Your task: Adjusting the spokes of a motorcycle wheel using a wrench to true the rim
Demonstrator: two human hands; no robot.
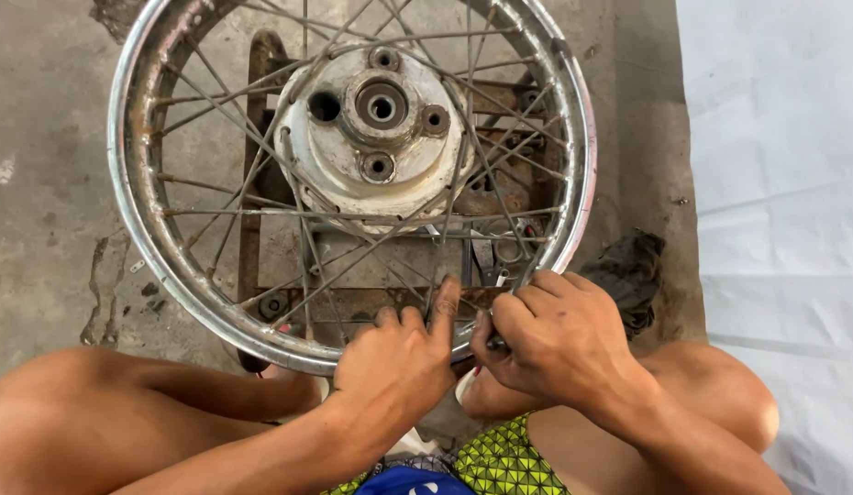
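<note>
1. My left hand [396, 353] rests on the near edge of the wheel rim [133, 211], fingers curled over it and the forefinger stretched up along a spoke [442, 266]; it grips nothing that I can make out, only steadies.
2. My right hand [548, 337] is closed tight, fingers pressed together at the rim just beside the left. Something small seems pinched in it, but the fingers hide it and I cannot tell what.
3. The wheel lies flat on a rusty metal stand [261, 165], straight ahead between my knees, the hub [376, 128] facing up.
4. As I judge it, the work is at the spoke ends along the near edge. Every spoke I can see sits laced in place; whether the other ends around the rim are finished or waiting, I cannot tell.
5. Further out: stained concrete floor [41, 183], a dark rag [633, 270] right of the rim, a pale sheet [775, 183] beyond.
6. The crossing spokes crowd the fingers; my own hands block the working spot.
</note>
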